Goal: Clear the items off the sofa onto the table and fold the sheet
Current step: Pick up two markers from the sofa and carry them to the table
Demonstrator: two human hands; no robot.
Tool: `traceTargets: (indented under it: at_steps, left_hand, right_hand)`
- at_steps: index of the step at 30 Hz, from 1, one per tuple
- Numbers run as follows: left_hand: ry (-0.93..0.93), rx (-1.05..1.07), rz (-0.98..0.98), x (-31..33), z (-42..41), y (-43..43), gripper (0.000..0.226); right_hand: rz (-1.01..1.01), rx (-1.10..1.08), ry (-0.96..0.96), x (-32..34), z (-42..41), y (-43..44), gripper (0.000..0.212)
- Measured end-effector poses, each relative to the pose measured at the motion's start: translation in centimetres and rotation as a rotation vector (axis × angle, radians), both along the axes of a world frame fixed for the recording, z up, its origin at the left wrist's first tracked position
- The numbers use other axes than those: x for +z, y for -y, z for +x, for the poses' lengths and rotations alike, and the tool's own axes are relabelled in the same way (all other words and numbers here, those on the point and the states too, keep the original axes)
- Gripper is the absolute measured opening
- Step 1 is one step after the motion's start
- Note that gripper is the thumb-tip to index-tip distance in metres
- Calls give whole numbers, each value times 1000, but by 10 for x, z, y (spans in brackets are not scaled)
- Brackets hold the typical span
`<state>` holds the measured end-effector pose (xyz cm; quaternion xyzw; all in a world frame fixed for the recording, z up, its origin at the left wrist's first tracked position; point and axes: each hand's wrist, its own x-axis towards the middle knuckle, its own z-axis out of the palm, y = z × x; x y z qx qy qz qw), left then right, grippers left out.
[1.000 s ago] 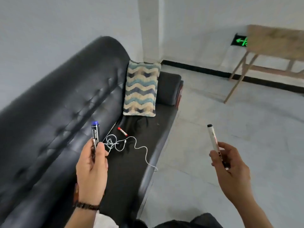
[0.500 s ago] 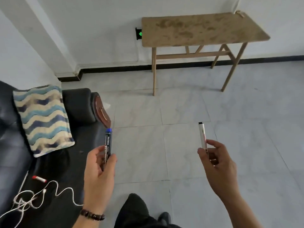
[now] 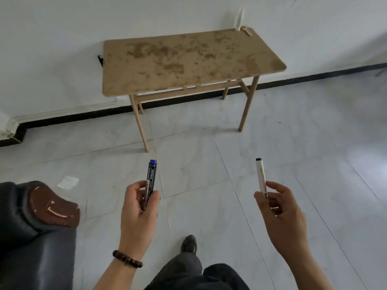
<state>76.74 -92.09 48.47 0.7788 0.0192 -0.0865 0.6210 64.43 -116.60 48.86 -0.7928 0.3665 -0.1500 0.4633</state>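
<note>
My left hand (image 3: 139, 212) grips a dark marker with a blue cap (image 3: 151, 176), held upright. My right hand (image 3: 279, 214) pinches a white marker with a black cap (image 3: 261, 174), also upright. Straight ahead against the white wall stands a stained wooden table (image 3: 184, 59) on thin legs, well beyond both hands. Only the black sofa's arm (image 3: 31, 222), with its worn brown end, shows at the lower left. No sheet is in view.
A small white object (image 3: 239, 19) and a tan piece (image 3: 247, 31) lie at the table's far right corner. A scrap of paper (image 3: 68, 182) lies on the grey tiled floor. My leg and shoe (image 3: 188, 245) are below, between the hands.
The view has swung right from the sofa to the table, which is now nearer and centred. The pillow, cable and red-capped item have left the view. Both hands still hold their markers.
</note>
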Motion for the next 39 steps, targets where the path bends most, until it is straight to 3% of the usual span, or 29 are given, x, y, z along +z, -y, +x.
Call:
traceTargets:
  at_steps: [5, 11, 23, 28, 31, 39]
  left_hand:
    - [67, -151, 24, 29, 110, 126, 17]
    - [47, -225, 66, -2, 226, 275, 18]
    - [88, -80, 46, 29, 444, 518, 19]
    - [47, 2, 35, 1, 529, 585, 18]
    - [3, -14, 51, -24, 591, 628, 30]
    - [-4, -5, 119, -46, 769, 757, 24]
  right_hand:
    - [31, -162, 61, 13, 69, 99, 23]
    - [112, -258, 75, -40, 171, 229, 25]
    - [31, 70, 33, 3, 459, 502, 26]
    - [-5, 126, 15, -11, 565, 570, 25]
    - [-10, 117, -14, -30, 627, 608, 23]
    - [-104, 182, -88, -30, 790, 717, 19]
